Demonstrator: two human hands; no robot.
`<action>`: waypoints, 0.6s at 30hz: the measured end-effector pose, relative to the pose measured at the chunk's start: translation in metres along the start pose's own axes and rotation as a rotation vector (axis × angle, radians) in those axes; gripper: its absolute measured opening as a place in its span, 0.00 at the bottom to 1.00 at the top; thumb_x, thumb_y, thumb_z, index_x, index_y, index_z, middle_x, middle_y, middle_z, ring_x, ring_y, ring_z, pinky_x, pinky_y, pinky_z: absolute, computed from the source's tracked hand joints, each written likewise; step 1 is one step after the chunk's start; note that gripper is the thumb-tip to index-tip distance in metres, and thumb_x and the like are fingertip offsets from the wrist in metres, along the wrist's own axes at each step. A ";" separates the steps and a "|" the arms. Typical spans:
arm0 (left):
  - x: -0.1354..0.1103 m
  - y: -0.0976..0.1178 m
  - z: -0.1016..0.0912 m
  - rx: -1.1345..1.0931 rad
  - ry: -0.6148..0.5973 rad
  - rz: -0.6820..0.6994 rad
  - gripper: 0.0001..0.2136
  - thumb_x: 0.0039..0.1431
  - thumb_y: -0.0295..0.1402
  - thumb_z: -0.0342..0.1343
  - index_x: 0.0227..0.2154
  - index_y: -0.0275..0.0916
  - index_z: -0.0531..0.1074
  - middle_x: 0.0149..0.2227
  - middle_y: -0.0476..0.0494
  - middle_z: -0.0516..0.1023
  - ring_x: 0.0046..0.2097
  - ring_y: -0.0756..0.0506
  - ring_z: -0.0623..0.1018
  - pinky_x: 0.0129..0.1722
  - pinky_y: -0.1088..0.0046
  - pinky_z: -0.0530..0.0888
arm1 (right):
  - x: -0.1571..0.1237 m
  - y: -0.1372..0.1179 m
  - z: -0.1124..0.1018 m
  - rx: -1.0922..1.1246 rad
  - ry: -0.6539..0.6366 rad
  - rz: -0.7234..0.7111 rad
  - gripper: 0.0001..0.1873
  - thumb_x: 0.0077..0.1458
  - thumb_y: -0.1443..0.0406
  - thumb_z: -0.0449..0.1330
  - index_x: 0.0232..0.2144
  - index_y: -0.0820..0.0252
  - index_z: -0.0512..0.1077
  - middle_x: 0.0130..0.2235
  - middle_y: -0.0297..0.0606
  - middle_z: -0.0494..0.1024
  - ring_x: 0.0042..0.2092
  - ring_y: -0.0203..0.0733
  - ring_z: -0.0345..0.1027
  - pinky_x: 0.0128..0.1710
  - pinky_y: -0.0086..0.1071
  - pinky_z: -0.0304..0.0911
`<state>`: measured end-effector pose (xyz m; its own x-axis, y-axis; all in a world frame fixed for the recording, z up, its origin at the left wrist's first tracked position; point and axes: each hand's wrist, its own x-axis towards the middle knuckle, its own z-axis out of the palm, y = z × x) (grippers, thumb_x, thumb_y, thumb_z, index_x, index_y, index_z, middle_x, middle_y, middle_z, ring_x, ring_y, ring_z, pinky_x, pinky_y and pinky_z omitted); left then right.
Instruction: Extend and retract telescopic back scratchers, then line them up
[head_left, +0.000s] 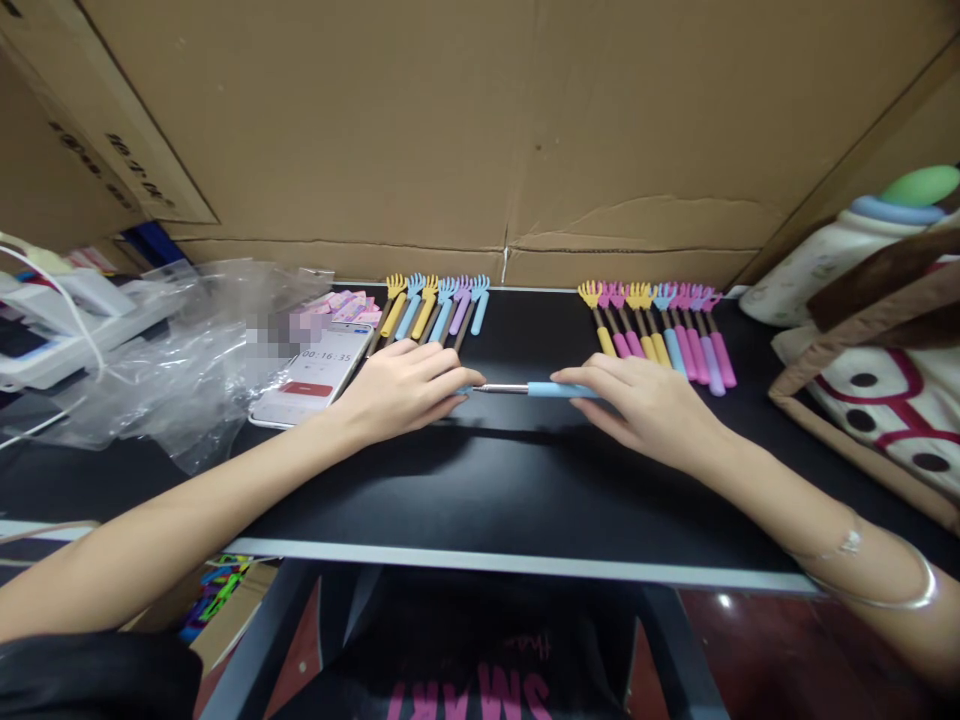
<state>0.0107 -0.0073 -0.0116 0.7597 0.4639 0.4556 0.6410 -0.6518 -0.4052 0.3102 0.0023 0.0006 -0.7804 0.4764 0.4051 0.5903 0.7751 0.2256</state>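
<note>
Between my two hands lies a small back scratcher [536,389] with a blue handle and a thin metal rod, held level just above the black table [487,500]. My left hand [401,390] is closed round the rod's left end, hiding the tip. My right hand [637,400] pinches the blue handle at its right end. A row of several scratchers with yellow, blue and purple handles [435,310] lies behind my left hand. Another row, with yellow, pink, blue and purple handles [664,330], lies behind my right hand.
A phone [315,375] showing a timer lies left of my left hand, with crumpled clear plastic bags [187,350] beyond it. Cardboard [487,130] walls the back. A patterned bag [877,390] and a white bottle [832,255] stand at the right.
</note>
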 end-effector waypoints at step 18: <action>0.004 0.031 -0.009 -0.027 0.006 0.027 0.10 0.66 0.37 0.44 0.42 0.42 0.69 0.29 0.52 0.72 0.30 0.52 0.74 0.25 0.73 0.62 | 0.002 -0.014 0.003 -0.137 -0.025 -0.128 0.18 0.64 0.58 0.46 0.43 0.59 0.73 0.27 0.36 0.75 0.30 0.35 0.63 0.28 0.30 0.50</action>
<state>0.0320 -0.0313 -0.0149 0.7759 0.4422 0.4500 0.6171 -0.6800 -0.3959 0.2997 -0.0062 -0.0042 -0.8549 0.3888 0.3436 0.5070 0.7669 0.3936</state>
